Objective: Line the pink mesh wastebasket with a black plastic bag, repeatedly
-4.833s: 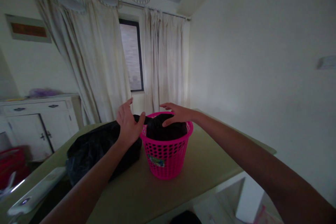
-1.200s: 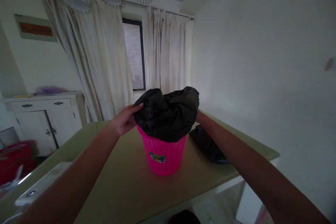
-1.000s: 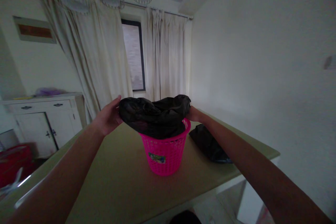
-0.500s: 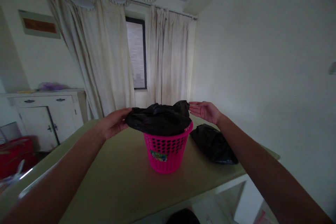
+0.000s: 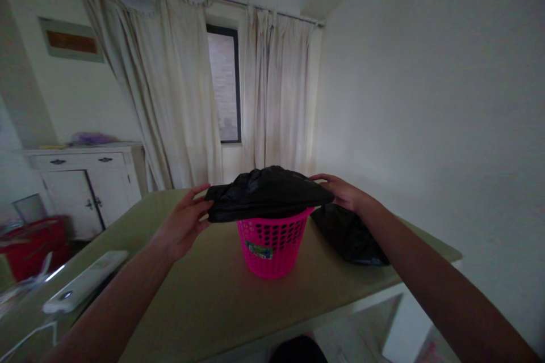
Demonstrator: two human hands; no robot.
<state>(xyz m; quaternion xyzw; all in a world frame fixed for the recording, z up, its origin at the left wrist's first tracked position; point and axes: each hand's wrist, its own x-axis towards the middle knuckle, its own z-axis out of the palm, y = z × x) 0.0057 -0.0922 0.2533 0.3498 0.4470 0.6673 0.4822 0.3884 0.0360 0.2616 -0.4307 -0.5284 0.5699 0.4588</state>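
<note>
A pink perforated basket (image 5: 272, 247) stands in the middle of the pale green table (image 5: 200, 300). A black plastic bag (image 5: 266, 193) is stretched flat over its mouth and hangs past the rim on both sides. My left hand (image 5: 183, 224) grips the bag's left edge, fingers curled round it. My right hand (image 5: 343, 191) holds the bag's right edge, fingers closed on the plastic. The inside of the basket is hidden by the bag.
A second black bag (image 5: 349, 235) lies on the table right of the basket. A white device (image 5: 85, 289) rests near the left table edge. A white cabinet (image 5: 85, 184), curtains (image 5: 179, 96) and a window stand behind; a red bin (image 5: 34, 241) sits at left.
The bunched bag on the basket has been pulled out flat and wide. My right hand, open half a second ago, now grips the bag's right edge. The full bag moved from left to right of the basket.
</note>
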